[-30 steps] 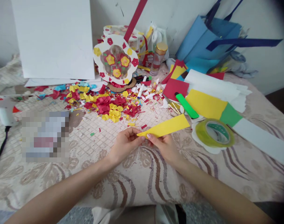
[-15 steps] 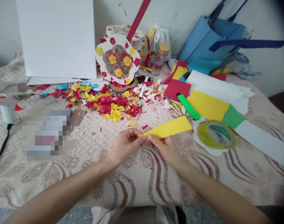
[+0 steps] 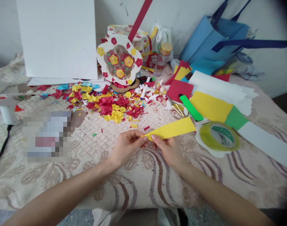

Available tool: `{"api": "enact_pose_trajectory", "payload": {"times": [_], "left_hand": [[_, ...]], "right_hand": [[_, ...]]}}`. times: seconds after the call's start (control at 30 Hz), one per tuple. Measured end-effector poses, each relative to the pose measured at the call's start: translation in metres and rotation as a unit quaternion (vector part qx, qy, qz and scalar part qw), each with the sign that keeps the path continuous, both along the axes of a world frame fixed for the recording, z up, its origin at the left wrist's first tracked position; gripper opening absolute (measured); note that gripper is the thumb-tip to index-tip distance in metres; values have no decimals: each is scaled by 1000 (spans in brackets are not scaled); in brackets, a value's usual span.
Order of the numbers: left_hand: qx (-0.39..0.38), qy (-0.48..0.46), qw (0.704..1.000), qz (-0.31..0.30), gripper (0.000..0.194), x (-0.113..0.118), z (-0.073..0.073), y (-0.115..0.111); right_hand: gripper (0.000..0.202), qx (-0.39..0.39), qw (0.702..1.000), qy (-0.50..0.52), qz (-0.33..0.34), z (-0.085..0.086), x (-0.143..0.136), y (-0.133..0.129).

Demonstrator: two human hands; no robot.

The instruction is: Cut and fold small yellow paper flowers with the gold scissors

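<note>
Head view, centre frame: left hand (image 3: 127,145) and right hand (image 3: 168,150) each pinch the narrow tip of a long tapering yellow paper strip (image 3: 172,129), grip closed on it, wide end raised toward the roll of clear tape (image 3: 219,136) at right; paper-flower scraps (image 3: 110,106) lie heaped above on the worktop.

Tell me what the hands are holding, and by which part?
Both hands, left and right, pinch a yellow paper strip at its narrow near end; the wide end sticks out free.
</note>
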State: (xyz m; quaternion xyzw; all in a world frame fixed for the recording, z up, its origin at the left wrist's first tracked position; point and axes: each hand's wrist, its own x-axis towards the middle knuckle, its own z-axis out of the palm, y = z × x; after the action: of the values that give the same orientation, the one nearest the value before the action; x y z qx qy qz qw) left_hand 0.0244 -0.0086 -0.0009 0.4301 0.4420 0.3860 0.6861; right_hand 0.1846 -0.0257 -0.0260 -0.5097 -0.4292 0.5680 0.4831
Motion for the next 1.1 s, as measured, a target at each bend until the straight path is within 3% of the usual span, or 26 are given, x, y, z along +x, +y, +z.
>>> {"api": "enact_pose_trajectory", "payload": {"times": [0.2, 0.53, 0.73, 1.1], "left_hand": [[-3, 10, 1000, 6, 17, 0, 1, -1], [-34, -54, 998, 9, 32, 2, 2, -2], [-19, -4, 1000, 1, 25, 2, 2, -2], [-14, 7, 1000, 15, 19, 2, 0, -4]], "right_hand": [[19, 3, 1000, -2, -1, -1, 0, -1], [22, -10, 1000, -8, -23, 1, 0, 0], [22, -9, 999, -45, -11, 5, 0, 0], [20, -9, 998, -59, -5, 9, -2, -2]]}}
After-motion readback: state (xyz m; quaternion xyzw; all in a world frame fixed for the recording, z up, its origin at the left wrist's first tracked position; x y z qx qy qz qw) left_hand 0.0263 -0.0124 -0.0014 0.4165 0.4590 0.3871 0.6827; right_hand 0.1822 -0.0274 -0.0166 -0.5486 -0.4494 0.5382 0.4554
